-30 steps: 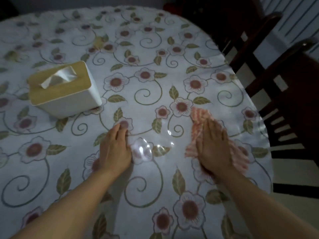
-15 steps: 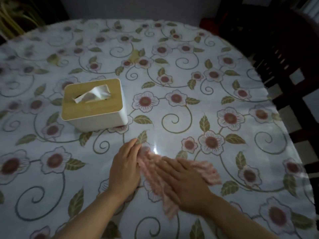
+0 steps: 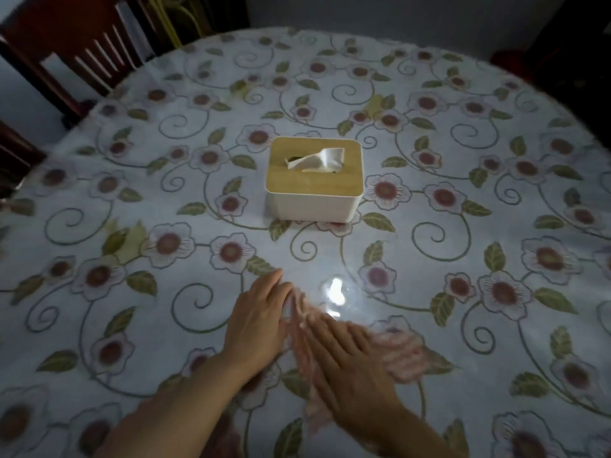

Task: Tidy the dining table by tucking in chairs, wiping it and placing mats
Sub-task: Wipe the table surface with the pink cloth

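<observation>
Your right hand [image 3: 347,368] lies flat, fingers straight and together, palm down on the pink cloth [image 3: 401,353], pressing it against the table [image 3: 132,325]. The cloth is blurred; its long axis seems to run from beyond your right fingertips back toward your right wrist, with a wider part spreading to the right of that hand. Your left hand [image 3: 258,322] also lies flat and extended, gripping nothing, its fingers at the cloth's left edge; whether they touch it cannot be told. Ahead of both hands, well apart, stands a tissue box [image 3: 314,190], long side facing you, one tissue [image 3: 319,160] protruding. A chair [image 3: 66,51] stands beyond the table, far left of your left hand. No writing is legible.
</observation>
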A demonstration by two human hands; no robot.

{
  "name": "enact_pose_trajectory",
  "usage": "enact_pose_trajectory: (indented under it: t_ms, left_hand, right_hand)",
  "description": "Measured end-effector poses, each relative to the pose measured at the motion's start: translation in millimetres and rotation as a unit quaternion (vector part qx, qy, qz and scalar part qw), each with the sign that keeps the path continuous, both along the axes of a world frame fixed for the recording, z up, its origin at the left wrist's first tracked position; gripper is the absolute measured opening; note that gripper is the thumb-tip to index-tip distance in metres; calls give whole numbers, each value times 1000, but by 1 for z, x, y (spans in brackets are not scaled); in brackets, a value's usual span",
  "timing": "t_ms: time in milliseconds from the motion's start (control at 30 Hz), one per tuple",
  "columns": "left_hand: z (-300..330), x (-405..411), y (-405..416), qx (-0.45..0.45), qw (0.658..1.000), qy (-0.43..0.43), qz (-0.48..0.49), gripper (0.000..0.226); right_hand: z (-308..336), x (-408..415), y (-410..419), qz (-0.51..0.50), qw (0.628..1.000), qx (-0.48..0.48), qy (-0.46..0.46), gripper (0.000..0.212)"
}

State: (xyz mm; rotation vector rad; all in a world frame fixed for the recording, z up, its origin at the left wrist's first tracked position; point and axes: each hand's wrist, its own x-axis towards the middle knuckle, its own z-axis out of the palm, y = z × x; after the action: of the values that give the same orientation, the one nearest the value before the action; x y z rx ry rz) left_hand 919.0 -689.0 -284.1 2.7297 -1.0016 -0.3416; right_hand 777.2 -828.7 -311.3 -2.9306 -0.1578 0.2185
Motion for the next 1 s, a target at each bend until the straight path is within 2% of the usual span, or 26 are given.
enact_pose_trajectory:
  t_ms: [67,200,300,367,467,533,600,700,867,1000]
  left_hand:
    - [-1,7,26,5,1000,-4,-20,54]
    - [1,25,76,-7,999,-17,-50,61]
    - [-2,39,120,-29,996,-29,-78,59]
    - [-6,50,151,-34,995,-35,-91,59]
    - [-7,70,191,-40,995,-17,-92,46]
    - [-4,85,215,-37,996,-1,-76,37]
    - [-2,99,234,-22,999,3,-44,39]
    - [1,119,256,-16,999,16,24,48]
    - [-5,150,283,-36,994,-23,101,63]
    - [-8,167,298,-44,984,-5,170,73]
  right_hand:
    - [-2,4,-14,19,1000,-24,-1,60]
    - [-4,50,-6,-176,982,-64,7,68]
    - [-8,106,49,-250,967,-48,23,77]
    - [-7,141,101,-259,966,-11,9,73]
    - [-6,157,177,-186,982,-5,-11,64]
    - [-4,151,202,-142,990,-1,-19,61]
    - [-5,146,199,-135,991,2,-10,62]
    - [-5,155,191,-175,984,-8,-14,62]
    - [-11,209,188,-251,967,-31,-19,67]
    - [-10,274,180,-281,959,20,-19,66]
